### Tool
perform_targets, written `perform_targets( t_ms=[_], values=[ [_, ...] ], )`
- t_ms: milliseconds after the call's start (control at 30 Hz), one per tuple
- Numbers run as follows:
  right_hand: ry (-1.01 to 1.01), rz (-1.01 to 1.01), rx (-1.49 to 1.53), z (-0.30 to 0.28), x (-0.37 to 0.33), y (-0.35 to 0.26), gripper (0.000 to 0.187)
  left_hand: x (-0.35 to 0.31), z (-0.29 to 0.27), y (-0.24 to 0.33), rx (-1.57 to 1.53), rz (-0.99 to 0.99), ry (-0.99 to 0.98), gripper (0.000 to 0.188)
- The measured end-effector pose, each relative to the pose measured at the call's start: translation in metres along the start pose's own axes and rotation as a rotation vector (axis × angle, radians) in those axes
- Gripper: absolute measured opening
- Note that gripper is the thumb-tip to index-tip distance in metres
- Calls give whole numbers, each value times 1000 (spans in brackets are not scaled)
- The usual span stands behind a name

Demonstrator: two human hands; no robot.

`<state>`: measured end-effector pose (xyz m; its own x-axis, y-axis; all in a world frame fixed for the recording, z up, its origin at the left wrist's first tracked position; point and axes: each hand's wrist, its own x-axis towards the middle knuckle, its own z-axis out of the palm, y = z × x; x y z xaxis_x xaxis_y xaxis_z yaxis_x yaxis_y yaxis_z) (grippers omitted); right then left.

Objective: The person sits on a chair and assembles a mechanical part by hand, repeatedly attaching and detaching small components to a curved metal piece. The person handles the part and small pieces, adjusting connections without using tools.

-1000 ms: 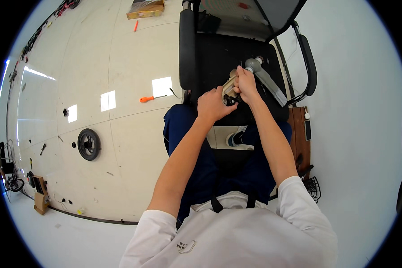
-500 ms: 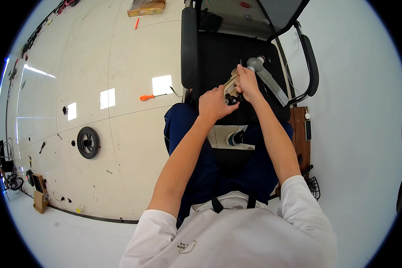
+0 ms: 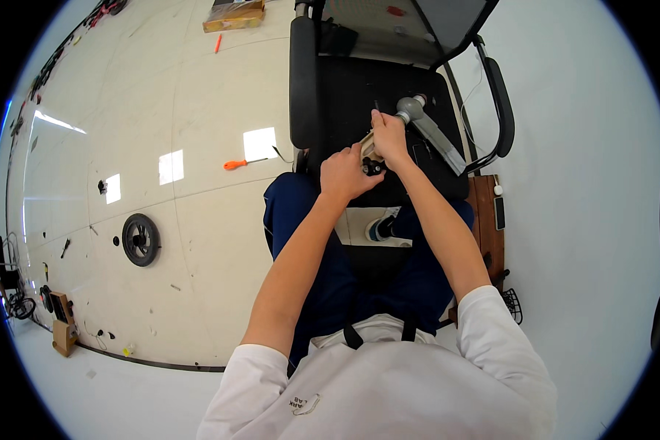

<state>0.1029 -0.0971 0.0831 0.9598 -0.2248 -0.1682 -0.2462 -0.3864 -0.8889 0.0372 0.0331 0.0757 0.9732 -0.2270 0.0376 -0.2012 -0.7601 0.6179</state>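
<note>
Over the seat [image 3: 346,92], the left hand [image 3: 347,174] holds a half-hidden beige part [image 3: 367,146].

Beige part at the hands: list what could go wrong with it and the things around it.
The beige part, held by the left hand with the right hand closed against it, might slip and drop onto the black seat.

The grey piece lies loose with one end near the seat's edge; a knock could send it off.

The orange-handled screwdriver on the floor could get stepped on.
</note>
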Motion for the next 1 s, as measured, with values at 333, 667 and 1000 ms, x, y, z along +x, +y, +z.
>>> perform_targets(
  t_ms=[333, 667, 1000],
  values=[
    [59, -300, -389, 7, -3, 5, 48, -4, 7, -6, -38, 43, 58, 71],
    [-357, -519, -557, 13, -11, -18, 42, 5, -25, 1, -3, -16, -85, 59],
    [-433, -786, -702, -7, -28, -25, 36, 1, -3, -6, 89, 14, -77, 64]
  ],
)
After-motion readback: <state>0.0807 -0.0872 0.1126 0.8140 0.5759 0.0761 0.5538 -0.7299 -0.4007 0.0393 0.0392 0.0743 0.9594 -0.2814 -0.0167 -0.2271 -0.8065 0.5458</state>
